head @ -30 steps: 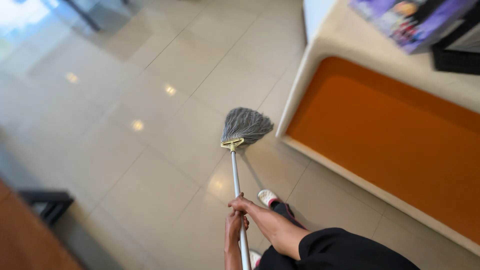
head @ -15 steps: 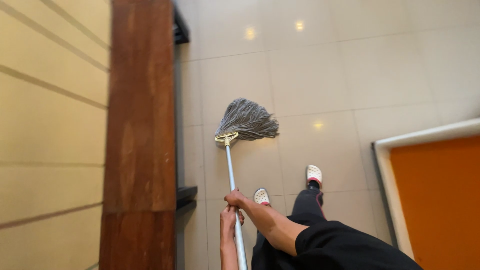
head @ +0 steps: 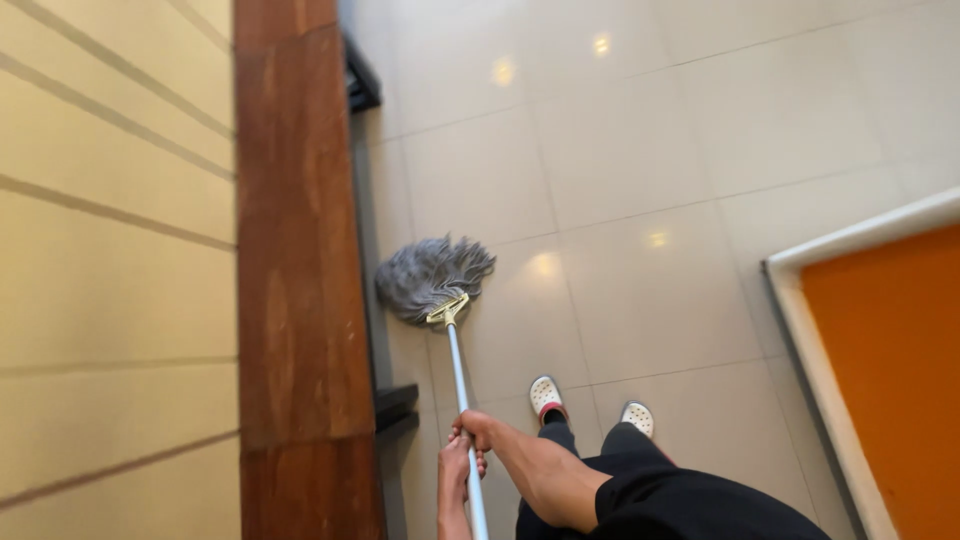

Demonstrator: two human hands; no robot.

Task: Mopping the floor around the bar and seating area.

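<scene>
floor (head: 650, 170): glossy pale tiles | on it: grey mop head (head: 432, 277), probably touching

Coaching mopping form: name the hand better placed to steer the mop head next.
Probably the right hand: it grips the handle nearer the mop head, ahead of the left hand.

Glossy pale tiled floor (head: 660, 180), brown wooden panel (head: 295, 300), beige wall (head: 110, 270), orange white-edged counter (head: 890, 340)
</scene>
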